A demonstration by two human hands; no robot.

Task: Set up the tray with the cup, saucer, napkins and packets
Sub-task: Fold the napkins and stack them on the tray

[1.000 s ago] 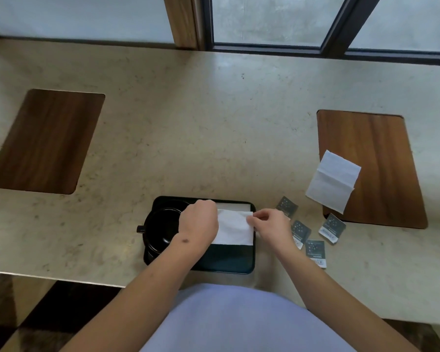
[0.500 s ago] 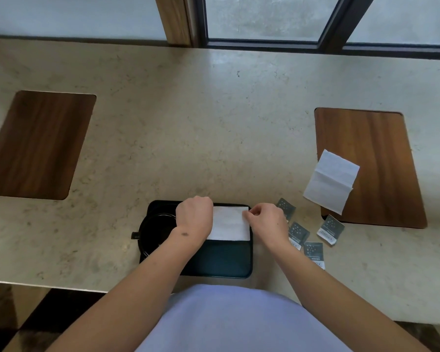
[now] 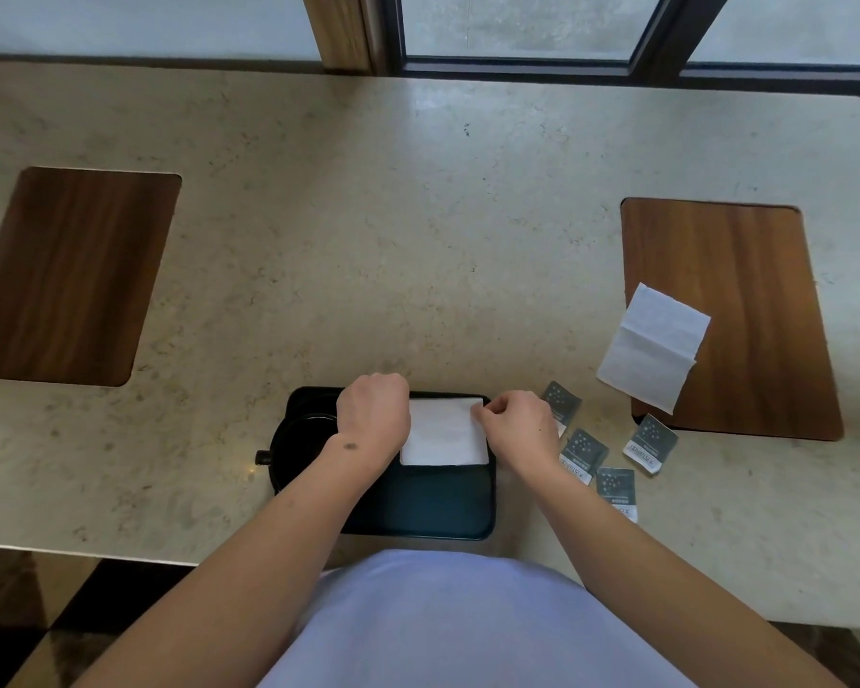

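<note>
A black tray lies at the counter's near edge. In its left half stands a black cup on a saucer, handle pointing left, partly hidden by my left wrist. A folded white napkin lies flat in the tray's far right corner. My left hand pinches the napkin's left edge and my right hand pinches its right edge. Several grey packets lie on the counter just right of the tray. A second white napkin rests half on the right wooden inlay.
Two dark wooden inlays are set in the beige stone counter: the left inlay and the right inlay. A window frame runs along the far edge. The counter's near edge is just below the tray.
The napkin has gone down from slightly lifted and slanted to flat and square in the tray's far right corner. Both hands stayed on its edges.
</note>
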